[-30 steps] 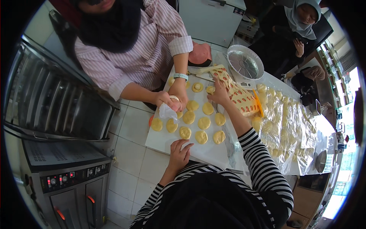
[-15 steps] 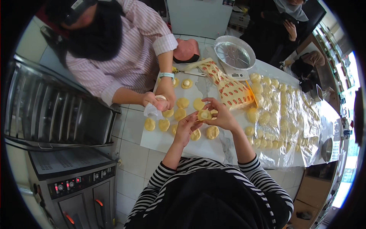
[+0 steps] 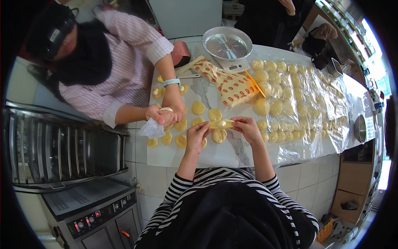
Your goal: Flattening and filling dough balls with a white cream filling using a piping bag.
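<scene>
The dough piece, pale yellow and drawn out long, is held in the air between the person's two hands, above the near part of the table, with a small white blob of filling on its middle. The left hand pinches one end between thumb and fingers, and the right hand has the other end in a like pinch; both grips are closed on the dough. Just below it in view lies a flat dough round, and more dough rounds spread to the left and beyond. There a co-worker's hands, clasped together, squeeze a white piping bag over them. Farther off lies a cream bag with red marks, an orange-edged tool at its right side. Beyond stands a kitchen scale, bearing a round, shiny pan. To the right, rows of dough balls lie on the table, many under clear plastic sheeting, with a metal bowl near its far end.
</scene>
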The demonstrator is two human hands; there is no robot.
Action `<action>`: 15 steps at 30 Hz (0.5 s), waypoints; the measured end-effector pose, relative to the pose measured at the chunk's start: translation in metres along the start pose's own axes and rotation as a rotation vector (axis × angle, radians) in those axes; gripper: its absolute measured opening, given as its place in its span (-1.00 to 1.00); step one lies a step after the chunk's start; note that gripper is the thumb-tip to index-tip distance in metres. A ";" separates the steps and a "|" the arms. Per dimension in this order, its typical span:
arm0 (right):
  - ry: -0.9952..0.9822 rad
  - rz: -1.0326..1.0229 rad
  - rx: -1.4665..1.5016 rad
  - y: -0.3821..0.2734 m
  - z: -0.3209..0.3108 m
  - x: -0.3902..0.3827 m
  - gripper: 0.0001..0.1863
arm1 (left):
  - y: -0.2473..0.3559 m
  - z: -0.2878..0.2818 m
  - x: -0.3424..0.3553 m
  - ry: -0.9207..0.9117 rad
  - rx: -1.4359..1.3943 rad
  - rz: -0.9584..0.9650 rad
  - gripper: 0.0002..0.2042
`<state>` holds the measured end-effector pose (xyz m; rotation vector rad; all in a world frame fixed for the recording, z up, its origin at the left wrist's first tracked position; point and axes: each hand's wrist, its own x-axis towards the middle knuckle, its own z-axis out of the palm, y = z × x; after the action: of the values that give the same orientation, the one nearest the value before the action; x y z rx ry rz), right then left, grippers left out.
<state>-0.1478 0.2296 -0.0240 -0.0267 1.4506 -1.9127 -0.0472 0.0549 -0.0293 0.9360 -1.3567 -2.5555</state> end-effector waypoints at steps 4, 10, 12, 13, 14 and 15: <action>0.228 -0.166 -0.598 0.000 0.008 -0.016 -0.74 | -0.018 0.015 -0.007 -0.090 0.127 0.087 -0.78; 0.372 -0.649 -0.984 0.012 0.047 -0.053 -0.44 | -0.020 0.030 -0.034 -0.242 0.424 -0.057 -0.48; 0.371 -0.687 -0.925 0.013 0.045 -0.050 -0.49 | -0.026 0.031 -0.036 -0.259 0.458 0.259 -0.49; 0.372 -0.683 -0.926 0.011 0.043 -0.052 -0.49 | -0.025 0.030 -0.037 -0.260 0.457 0.256 -0.49; 0.335 -0.679 -0.869 0.006 0.041 -0.054 -0.50 | -0.008 0.036 -0.042 -0.217 0.629 0.231 -0.48; 0.294 -0.679 -0.812 0.002 0.040 -0.056 -0.51 | 0.002 0.040 -0.044 -0.169 0.800 0.209 -0.46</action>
<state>-0.0891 0.2271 0.0109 -0.7181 2.5803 -1.6930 -0.0352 0.0980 0.0100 0.5932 -2.4503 -1.9560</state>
